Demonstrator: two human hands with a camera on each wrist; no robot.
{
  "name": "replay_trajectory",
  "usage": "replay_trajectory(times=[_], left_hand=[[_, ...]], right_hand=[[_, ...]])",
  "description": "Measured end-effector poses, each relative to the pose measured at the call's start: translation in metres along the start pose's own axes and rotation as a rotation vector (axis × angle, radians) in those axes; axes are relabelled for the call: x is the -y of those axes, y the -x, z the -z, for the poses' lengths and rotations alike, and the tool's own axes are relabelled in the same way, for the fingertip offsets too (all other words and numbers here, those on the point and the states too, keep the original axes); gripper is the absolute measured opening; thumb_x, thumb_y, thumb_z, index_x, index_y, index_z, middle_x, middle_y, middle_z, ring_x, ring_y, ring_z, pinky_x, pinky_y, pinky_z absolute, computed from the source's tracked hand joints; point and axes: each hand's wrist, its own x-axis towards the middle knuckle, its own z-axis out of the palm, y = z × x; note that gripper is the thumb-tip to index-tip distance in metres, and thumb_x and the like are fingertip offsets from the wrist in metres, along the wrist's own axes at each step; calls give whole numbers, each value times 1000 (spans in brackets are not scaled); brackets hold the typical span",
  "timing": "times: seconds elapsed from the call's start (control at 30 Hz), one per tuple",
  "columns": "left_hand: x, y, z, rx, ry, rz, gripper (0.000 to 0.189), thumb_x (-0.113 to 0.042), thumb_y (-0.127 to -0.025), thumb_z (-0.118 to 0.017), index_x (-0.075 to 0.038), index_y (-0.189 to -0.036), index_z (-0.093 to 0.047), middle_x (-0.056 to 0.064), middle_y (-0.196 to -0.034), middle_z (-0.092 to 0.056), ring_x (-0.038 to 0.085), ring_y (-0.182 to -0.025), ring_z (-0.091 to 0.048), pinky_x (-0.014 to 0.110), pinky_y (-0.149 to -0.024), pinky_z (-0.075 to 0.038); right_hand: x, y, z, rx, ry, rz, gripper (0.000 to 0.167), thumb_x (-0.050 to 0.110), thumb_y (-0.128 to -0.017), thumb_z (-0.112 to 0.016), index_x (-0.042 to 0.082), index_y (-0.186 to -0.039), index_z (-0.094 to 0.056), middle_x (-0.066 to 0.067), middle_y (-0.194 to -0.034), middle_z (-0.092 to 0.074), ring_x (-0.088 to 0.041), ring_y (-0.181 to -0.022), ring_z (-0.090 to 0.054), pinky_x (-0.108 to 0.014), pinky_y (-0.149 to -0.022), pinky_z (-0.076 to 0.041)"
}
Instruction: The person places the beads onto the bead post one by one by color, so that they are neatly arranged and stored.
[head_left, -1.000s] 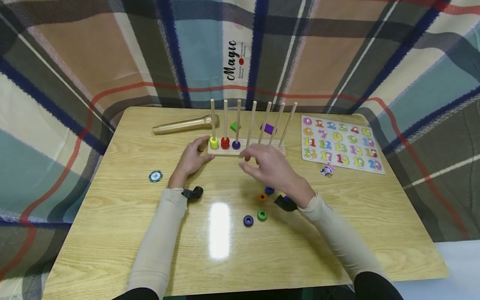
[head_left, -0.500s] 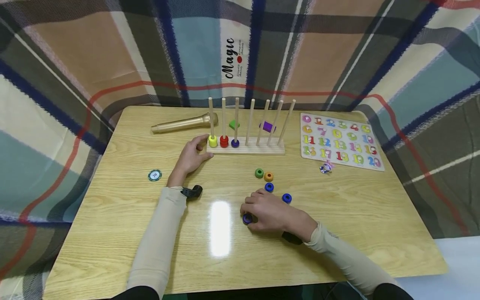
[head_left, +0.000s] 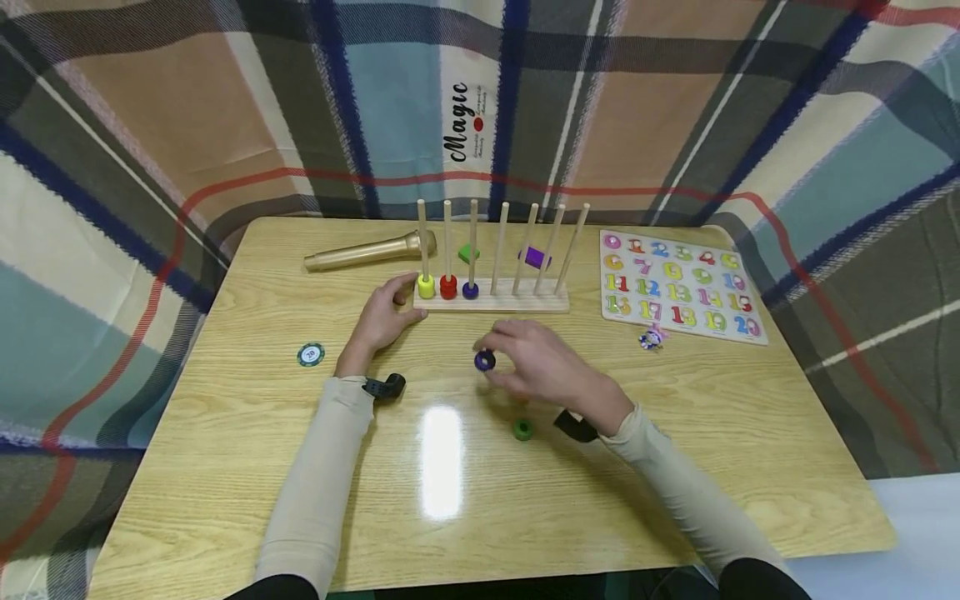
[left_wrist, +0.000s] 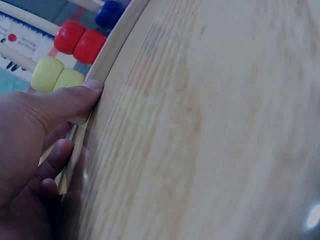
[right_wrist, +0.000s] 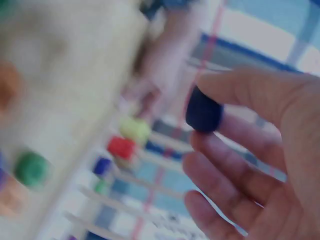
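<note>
My right hand (head_left: pixel 551 367) pinches a dark blue bead (head_left: pixel 484 360) between thumb and fingers, lifted off the table in front of the wooden peg board (head_left: pixel 517 304). The right wrist view shows the same blue bead (right_wrist: pixel 204 111) at the fingertips. At the board's left end, my left hand (head_left: pixel 384 321) holds it, its thumb along the front edge in the left wrist view. Yellow beads (head_left: pixel 426 287) sit on the leftmost peg, red beads (head_left: pixel 448 287) on the second and a blue bead (head_left: pixel 470 291) on the third. The other pegs stand bare.
A green bead (head_left: pixel 522 430) lies on the table (head_left: pixel 225 467) below my right hand, which hides other beads. Behind the board are a gold tube (head_left: pixel 367 251), a green block (head_left: pixel 468 252) and a purple block (head_left: pixel 535 257). A number board (head_left: pixel 682 287) lies right, a round chip (head_left: pixel 311 354) left.
My right hand went from near the board down to the loose beads, took hold of a blue one and lifted it back toward the board. My left hand stays in place.
</note>
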Motion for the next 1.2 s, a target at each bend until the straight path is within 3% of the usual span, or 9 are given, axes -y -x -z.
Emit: replay_trajectory(times=[0.23, 0.33, 0.53, 0.87, 1.0, 1.1, 1.2], left_hand=[[1, 0, 0, -4, 3, -9, 71, -13, -100, -76, -9, -164, -43, 23, -153, -50, 37, -122, -51, 53, -105, -44], [2, 0, -1, -5, 3, -11, 71, -13, -100, -76, -10, -164, -44, 23, -153, -50, 38, -123, -52, 54, -105, -44], [3, 1, -4, -2, 13, -9, 72, -14, -100, -77, -12, -164, -44, 23, -154, -48, 38, -123, -52, 56, -104, -45], [1, 0, -4, -6, 3, -25, 72, -14, -100, -77, -12, -163, -45, 25, -153, -48, 39, -123, -52, 57, -105, -45], [1, 1, -3, -8, 4, -28, 71, -13, -100, -77, -11, -163, -45, 26, -151, -48, 39, -123, -52, 57, -105, -45], [0, 2, -2, -10, 5, -25, 71, -12, -99, -77, -11, -163, -45, 26, -150, -48, 40, -123, -52, 57, -105, -45], [0, 2, 0, -13, 2, -23, 72, -11, -99, -78, -11, -163, -45, 26, -150, -49, 40, -123, -52, 57, -105, -45]], right_hand=[[-30, -54, 57, -375, -83, -204, 33, 14, -96, -81, 3, -127, -73, -12, -116, -72, -27, -96, -67, -38, -79, -55], [-39, -77, 70, -459, -88, -254, 34, 16, -100, -78, 3, -130, -73, -13, -119, -70, -28, -95, -65, -39, -82, -50], [-46, -105, 76, -410, -49, -326, 38, 23, -102, -76, 8, -137, -71, -11, -127, -68, -25, -93, -64, -38, -80, -53], [-42, -114, 76, -298, 30, -417, 41, 30, -104, -74, 12, -140, -71, -9, -129, -68, -26, -110, -68, -42, -89, -57], [-41, -115, 74, -242, 56, -433, 47, 33, -104, -73, 14, -146, -67, -9, -134, -67, -26, -104, -69, -43, -86, -58], [-42, -111, 70, -286, 39, -383, 49, 32, -104, -72, 13, -149, -64, -10, -137, -64, -26, -89, -66, -40, -76, -55], [-43, -99, 64, -430, -5, -268, 45, 25, -104, -71, 8, -146, -64, -13, -137, -61, -25, -79, -59, -38, -68, -49]])
